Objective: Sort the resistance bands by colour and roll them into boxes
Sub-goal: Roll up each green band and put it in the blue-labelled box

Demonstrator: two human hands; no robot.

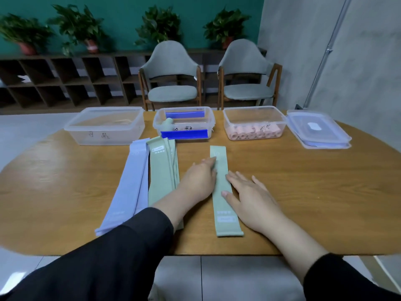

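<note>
Both hands, left hand (200,179) and right hand (249,198), fingers open flat, press one green band (223,192) smooth; rolling from its near end seems next.

left hand (198,181): palm down, fingers together, extended forward, flat | right hand (249,198): palm down, fingers spread, flat, thumb angled inward | grip: neither closed on anything | forearms: both reach forward, black sleeves pushed back from wrists
</note>
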